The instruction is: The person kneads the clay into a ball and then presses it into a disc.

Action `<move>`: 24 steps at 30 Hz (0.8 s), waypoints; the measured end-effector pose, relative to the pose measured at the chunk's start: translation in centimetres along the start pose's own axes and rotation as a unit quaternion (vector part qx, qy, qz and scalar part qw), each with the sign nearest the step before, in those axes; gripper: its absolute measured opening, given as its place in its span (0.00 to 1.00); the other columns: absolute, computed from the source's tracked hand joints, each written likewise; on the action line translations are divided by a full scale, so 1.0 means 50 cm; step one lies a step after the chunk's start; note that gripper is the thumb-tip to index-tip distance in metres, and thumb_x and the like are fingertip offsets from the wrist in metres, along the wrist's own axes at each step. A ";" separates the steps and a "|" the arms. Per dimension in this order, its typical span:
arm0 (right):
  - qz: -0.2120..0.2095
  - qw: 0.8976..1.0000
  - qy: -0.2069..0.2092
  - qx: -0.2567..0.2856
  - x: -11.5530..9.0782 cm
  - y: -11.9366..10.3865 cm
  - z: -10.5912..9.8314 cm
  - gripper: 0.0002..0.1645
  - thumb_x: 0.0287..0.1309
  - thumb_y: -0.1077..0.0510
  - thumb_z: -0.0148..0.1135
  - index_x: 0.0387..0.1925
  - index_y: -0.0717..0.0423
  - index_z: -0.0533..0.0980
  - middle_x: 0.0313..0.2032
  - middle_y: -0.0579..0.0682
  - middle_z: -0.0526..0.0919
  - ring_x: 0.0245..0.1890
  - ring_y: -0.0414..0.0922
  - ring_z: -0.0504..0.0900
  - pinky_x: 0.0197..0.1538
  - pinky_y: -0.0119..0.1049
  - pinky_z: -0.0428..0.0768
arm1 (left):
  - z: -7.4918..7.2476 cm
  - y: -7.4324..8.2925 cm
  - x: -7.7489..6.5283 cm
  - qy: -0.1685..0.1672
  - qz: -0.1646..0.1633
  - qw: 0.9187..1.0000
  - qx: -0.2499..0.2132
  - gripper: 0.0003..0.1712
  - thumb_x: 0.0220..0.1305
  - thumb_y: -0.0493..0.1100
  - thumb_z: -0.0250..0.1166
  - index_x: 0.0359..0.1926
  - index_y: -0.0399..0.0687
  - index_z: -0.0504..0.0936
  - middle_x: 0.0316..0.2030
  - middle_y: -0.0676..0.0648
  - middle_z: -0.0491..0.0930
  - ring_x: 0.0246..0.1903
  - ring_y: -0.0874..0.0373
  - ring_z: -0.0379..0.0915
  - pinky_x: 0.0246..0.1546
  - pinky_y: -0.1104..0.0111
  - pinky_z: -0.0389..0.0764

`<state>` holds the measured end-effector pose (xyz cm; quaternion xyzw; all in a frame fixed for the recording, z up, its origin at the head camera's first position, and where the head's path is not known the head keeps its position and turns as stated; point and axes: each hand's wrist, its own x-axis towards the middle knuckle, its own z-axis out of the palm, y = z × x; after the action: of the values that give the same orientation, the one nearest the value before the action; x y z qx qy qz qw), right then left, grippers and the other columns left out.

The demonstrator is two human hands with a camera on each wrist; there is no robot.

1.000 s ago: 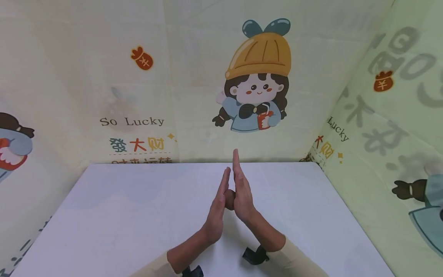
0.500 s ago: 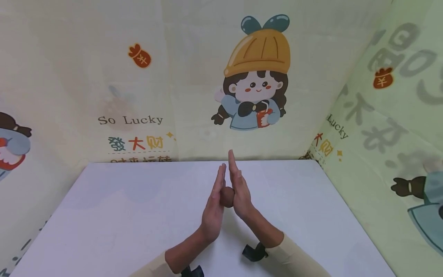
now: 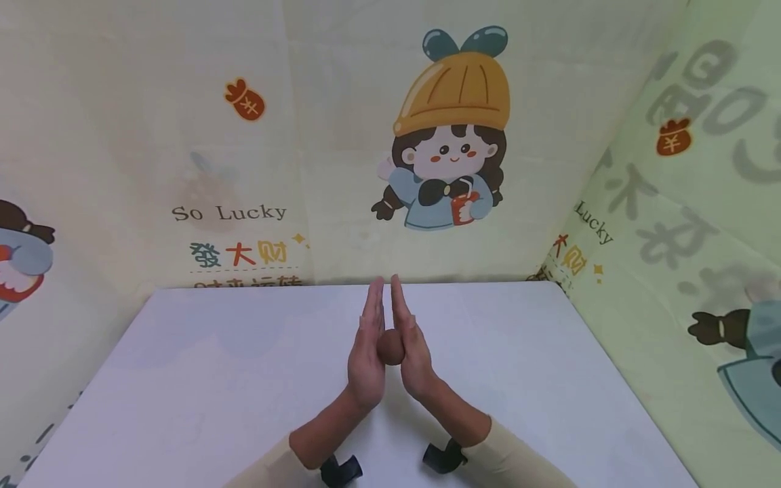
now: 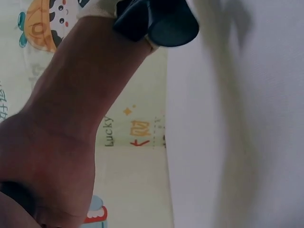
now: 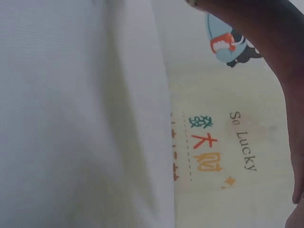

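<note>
A round brown ball (image 3: 390, 347), which looks like clay or dough, is held between two flat palms in the head view. My left hand (image 3: 367, 356) presses it from the left and my right hand (image 3: 416, 356) from the right. Fingers on both hands are straight and point forward, the tips nearly level and slightly apart. Above the table the palms face each other. In the left wrist view, a dark rounded patch of the ball (image 4: 18, 195) shows between the hands at the lower left. The right wrist view hides the ball.
Beneath the hands lies a white table (image 3: 213, 379). Behind it hangs a printed cloth (image 3: 342, 135) with cartoon figures and lettering; more cloth covers both sides. Black wrist camera mounts (image 3: 342, 471) hang below the cream sleeves (image 3: 515, 454).
Both hands and the ball have shifted left. My left hand has slid forward while my right has drawn back, so the fingertips have become nearly level. The ball stays between the palms.
</note>
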<state>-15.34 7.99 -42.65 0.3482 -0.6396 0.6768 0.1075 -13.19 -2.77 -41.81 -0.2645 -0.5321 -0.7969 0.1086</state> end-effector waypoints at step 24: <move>-0.035 0.998 -0.014 -0.042 -0.030 -0.017 0.031 0.34 0.85 0.54 0.21 0.84 0.56 0.35 0.79 0.57 0.57 0.70 0.44 0.67 0.77 0.38 0.51 | -0.071 -0.059 0.062 0.072 0.010 0.994 0.080 0.35 0.84 0.48 0.28 0.84 0.38 0.40 0.84 0.47 0.41 0.82 0.55 0.32 0.79 0.55 0.35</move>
<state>-13.22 7.12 -42.96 0.3746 -0.6566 0.6403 0.1365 -18.22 -4.42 -43.51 -0.2019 -0.5820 -0.7680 0.1752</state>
